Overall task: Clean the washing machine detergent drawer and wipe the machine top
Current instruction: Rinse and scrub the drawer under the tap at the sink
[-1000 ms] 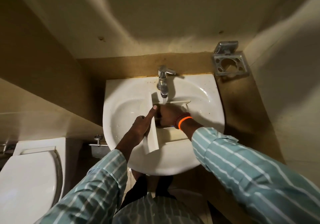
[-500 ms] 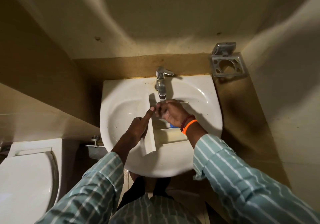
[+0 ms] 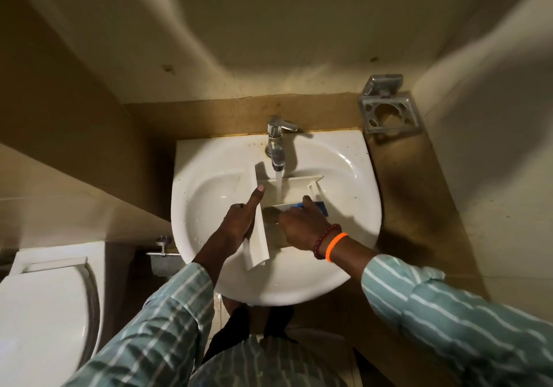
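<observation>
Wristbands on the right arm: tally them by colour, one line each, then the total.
Orange band: 1
Dark red beaded bracelet: 1
Total: 2, both worn side by side on the wrist of the right hand, over the sink.

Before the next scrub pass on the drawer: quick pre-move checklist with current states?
1. Water running from the tap into the detergent drawer: ok.
2. Drawer inside the sink, under the stream: ok.
3. Left hand steadying the drawer's front panel: ok.
4. Right hand working inside the drawer, near its blue insert: ok.
5. Whether the right hand holds a cloth or brush: cannot tell.
6. Residue left in the compartments: cannot tell, the hands hide them.
</observation>
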